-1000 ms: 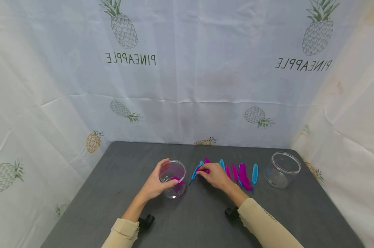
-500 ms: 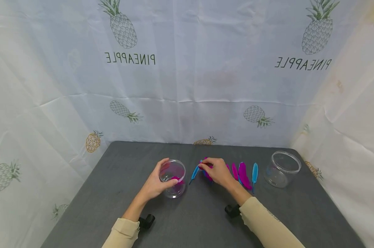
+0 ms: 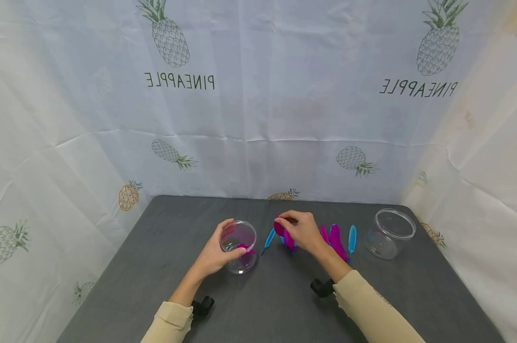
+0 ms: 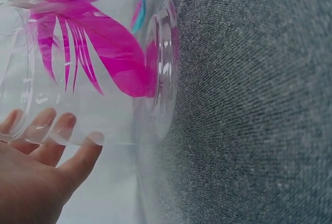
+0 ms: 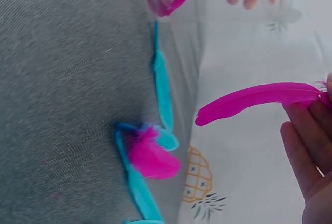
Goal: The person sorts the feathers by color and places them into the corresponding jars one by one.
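My left hand [image 3: 215, 252] grips a clear plastic jar [image 3: 240, 263] from its left side, fingers and thumb around the wall. A magenta feather [image 4: 109, 47] shows inside that jar in the left wrist view. Right of it, my right hand [image 3: 303, 232] pinches another magenta feather [image 5: 254, 97] by one end, raised above the table. Below the raised feather lie a blue feather [image 5: 162, 89] and a small pile with a magenta feather [image 5: 154, 156] and blue ones.
More feathers, magenta [image 3: 336, 242] and blue [image 3: 352, 240], lie in a row right of my right hand. A second clear jar [image 3: 384, 244] stands at the right of the grey table [image 3: 258, 305]. A pineapple-print curtain [image 3: 258, 109] hangs behind.
My right hand has lifted up and slightly right from the feathers with a magenta feather pinched in it. The left hand and its jar have stayed in place.
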`<state>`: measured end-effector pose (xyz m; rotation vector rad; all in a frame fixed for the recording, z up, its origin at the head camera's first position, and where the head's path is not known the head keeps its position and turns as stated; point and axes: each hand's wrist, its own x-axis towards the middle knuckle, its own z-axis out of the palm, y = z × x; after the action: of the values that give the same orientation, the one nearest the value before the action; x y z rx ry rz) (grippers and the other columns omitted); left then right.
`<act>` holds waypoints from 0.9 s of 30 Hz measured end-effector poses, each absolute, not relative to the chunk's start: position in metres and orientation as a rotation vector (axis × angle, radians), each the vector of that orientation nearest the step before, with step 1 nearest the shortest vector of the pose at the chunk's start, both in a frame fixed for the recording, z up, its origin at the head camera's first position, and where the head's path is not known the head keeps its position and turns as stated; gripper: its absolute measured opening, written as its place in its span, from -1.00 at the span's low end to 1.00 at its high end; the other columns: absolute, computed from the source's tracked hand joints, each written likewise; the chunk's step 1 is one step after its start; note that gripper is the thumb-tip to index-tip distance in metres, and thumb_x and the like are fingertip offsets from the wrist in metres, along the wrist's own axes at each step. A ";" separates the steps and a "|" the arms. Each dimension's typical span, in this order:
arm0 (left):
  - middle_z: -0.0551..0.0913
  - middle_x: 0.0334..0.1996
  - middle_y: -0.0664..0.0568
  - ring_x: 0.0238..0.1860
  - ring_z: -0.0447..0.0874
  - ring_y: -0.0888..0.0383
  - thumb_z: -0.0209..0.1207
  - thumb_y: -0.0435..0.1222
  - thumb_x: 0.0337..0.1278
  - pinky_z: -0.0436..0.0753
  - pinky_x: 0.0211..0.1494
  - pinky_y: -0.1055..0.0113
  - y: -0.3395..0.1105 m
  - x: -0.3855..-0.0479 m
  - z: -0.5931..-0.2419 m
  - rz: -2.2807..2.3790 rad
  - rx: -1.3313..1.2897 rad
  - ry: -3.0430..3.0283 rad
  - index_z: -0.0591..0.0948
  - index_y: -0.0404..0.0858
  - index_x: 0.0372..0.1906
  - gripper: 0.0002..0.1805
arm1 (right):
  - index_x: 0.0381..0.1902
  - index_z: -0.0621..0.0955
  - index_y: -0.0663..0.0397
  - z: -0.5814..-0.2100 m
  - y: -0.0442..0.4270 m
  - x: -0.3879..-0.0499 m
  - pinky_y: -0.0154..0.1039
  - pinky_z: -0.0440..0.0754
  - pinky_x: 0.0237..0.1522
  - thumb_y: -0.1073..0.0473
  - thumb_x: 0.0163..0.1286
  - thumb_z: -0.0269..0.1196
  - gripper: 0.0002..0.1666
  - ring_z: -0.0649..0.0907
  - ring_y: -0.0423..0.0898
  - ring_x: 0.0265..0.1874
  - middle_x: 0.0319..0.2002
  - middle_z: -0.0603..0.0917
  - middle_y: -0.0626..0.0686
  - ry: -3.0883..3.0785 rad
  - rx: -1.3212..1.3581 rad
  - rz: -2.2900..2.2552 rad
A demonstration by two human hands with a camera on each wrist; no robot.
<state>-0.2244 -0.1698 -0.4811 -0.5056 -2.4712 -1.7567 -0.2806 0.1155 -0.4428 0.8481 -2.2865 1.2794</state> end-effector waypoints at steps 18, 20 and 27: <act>0.38 0.41 -0.22 0.44 0.30 -0.23 0.49 -0.15 0.06 0.29 0.47 -0.22 -0.170 -0.225 -0.482 -1.771 -0.519 -2.449 0.20 -0.24 0.52 -0.01 | -0.22 0.79 0.15 -0.407 0.107 -0.271 -0.28 0.74 -0.26 0.25 0.33 0.42 -0.90 0.74 -0.12 -0.37 -0.33 0.80 0.00 -2.176 0.826 1.414; 0.38 0.41 -0.23 0.44 0.30 -0.23 0.49 -0.15 0.06 0.29 0.47 -0.22 -0.170 -0.225 -0.482 -1.766 -0.517 -2.453 0.21 -0.22 0.52 -0.02 | -0.22 0.79 0.15 -0.404 0.106 -0.270 -0.30 0.73 -0.28 0.24 0.33 0.42 -0.89 0.73 -0.13 -0.37 -0.34 0.79 0.01 -2.167 0.821 1.428; 0.39 0.41 -0.18 0.45 0.32 -0.15 0.50 -0.14 0.05 0.30 0.47 -0.19 -0.170 -0.224 -0.481 -1.760 -0.507 -2.464 0.22 -0.19 0.51 -0.03 | -0.22 0.79 0.15 -0.392 0.103 -0.268 -0.32 0.72 -0.27 0.25 0.34 0.41 -0.91 0.73 -0.13 -0.37 -0.33 0.79 0.01 -2.114 0.832 1.471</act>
<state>-0.2244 -0.1700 -0.4811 -0.5066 -2.4635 -1.7604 -0.2678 0.1032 -0.3924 0.8323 -2.1136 1.4705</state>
